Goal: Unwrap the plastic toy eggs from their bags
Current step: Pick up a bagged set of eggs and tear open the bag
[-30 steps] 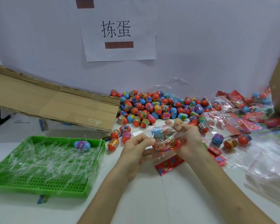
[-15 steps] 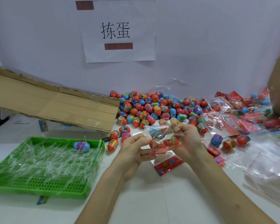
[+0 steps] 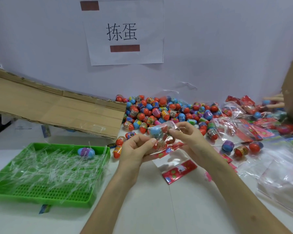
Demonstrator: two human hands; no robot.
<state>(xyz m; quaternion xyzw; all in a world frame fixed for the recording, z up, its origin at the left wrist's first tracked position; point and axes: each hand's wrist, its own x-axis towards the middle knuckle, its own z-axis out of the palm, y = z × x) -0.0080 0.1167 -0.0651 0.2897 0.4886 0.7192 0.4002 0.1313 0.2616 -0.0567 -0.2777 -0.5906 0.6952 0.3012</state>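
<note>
Egg bag pinched between both hands.

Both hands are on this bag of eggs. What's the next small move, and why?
Probably pull the hands apart to tear the bag open: the left hand and right hand both pinch its film, and the eggs are still inside.
</note>
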